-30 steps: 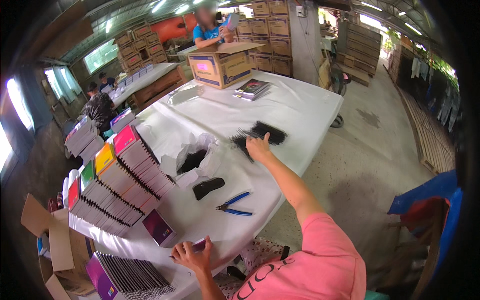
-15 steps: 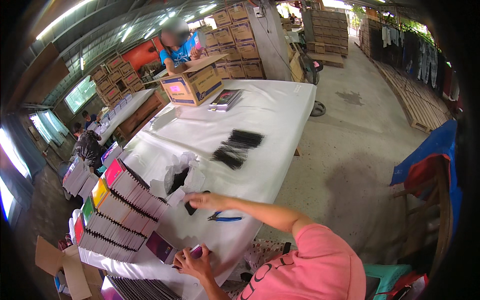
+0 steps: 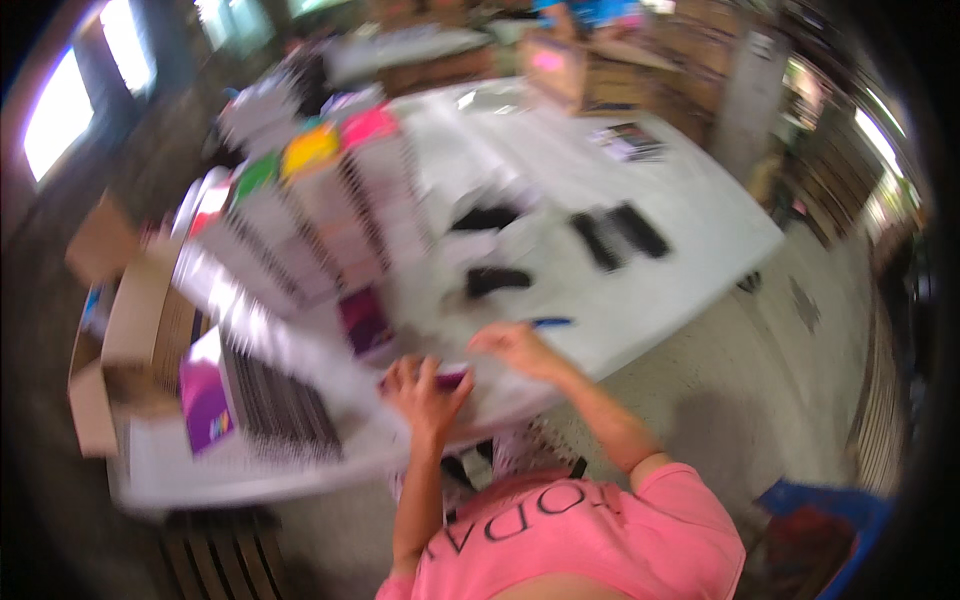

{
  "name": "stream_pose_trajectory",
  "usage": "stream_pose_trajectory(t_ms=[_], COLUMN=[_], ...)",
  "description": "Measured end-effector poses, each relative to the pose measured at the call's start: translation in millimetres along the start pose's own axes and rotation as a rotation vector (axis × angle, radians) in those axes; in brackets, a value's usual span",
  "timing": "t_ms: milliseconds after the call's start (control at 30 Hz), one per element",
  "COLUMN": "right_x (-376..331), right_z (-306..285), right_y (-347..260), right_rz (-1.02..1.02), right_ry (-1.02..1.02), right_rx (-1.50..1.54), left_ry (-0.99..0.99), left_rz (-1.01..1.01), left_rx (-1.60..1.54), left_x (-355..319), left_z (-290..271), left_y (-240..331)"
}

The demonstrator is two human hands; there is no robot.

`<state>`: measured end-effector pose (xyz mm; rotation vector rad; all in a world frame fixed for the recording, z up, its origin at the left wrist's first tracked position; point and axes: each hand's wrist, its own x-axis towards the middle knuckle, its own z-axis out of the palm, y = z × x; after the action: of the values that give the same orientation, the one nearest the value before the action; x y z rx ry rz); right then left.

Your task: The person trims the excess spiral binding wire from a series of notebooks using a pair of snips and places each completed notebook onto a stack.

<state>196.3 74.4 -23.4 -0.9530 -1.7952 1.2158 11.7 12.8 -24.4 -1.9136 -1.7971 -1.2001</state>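
At my far left an open cardboard box [image 3: 105,330] sits beside the worktop [image 3: 690,260], which is covered in white. Next to it a flat stack of spiral-bound notebooks [image 3: 275,410] lies with a purple cover [image 3: 205,405] at its left end. Behind that stack, upright rows of notebooks [image 3: 310,220] with green, yellow and pink covers stand on the worktop.

My left hand [image 3: 428,392] rests at the near edge of the worktop, fingers spread and laid over a small dark purple notebook [image 3: 450,380]; the blur keeps me from telling whether I grip it or only press on it. Another purple notebook [image 3: 365,322] stands just behind it.

My right hand [image 3: 520,347] is just right of the left, fingers curled loosely, touching the same small notebook's far end as far as I can tell. Blue-handled pliers [image 3: 550,322] lie just beyond my right hand. Farther back lie black pieces [image 3: 620,232], too blurred to name.
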Motion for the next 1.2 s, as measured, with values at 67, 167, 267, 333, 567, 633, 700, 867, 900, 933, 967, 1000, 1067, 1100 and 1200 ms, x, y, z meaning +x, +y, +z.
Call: stream_pose_trajectory(t_ms=[67,167,267,333,567,633,700,867,900,933,967,1000,1067,1100,1200], right_x=[-1,-2,0,1,9,8,8,8,11,15,17,14,8,5,1], right_z=[-8,1,6,8,-1,0,2,-2,-1,5,8,10,12,13,12], right_y=[-32,-50,-46,-46,-50,-49,-45,-48,-54,-71,-83,-87,-93,-85,-54], right_rz=[-0.004,-0.095,-0.056,-0.068,0.278,0.122,-0.007,0.136,0.203,0.271,0.342,0.3,0.212,0.078,-0.116], right_ry=[-0.017,-0.065,-0.048,-0.094,-0.211,-0.187,-0.172,-0.328,-0.326,-0.328,-0.319,-0.294,-0.244,-0.206,-0.157], right_rx=[-0.229,-0.298,-0.061,-0.069,-0.014,-0.092,-0.108,-0.059,-0.133,-0.203,-0.277,-0.261,-0.23,-0.269,-0.315], left_ry=[-0.012,0.015,0.021,-0.001,0.008,0.007,-0.01,-0.114,-0.129,-0.147,-0.166,-0.179,-0.201,-0.194,-0.181], left_rz=[-0.047,-0.061,-0.053,-0.048,-0.053,-0.052,-0.047,-0.049,-0.047,-0.049,-0.043,-0.043,-0.04,-0.037,-0.03], left_rx=[0.039,0.024,0.04,0.048,0.073,0.076,0.08,0.054,0.074,0.098,0.113,0.113,0.115,0.111,0.09], left_x=[-1,-3,-3,-2,-3,-2,0,-1,0,-1,0,-2,-3,-4,-3], left_z=[-1,-3,-3,-4,0,-1,-3,-12,-12,-14,-14,-14,-15,-15,-16], left_y=[2,-1,-3,-4,-8,-7,-6,-4,-6,-7,-8,-10,-13,-13,-9])
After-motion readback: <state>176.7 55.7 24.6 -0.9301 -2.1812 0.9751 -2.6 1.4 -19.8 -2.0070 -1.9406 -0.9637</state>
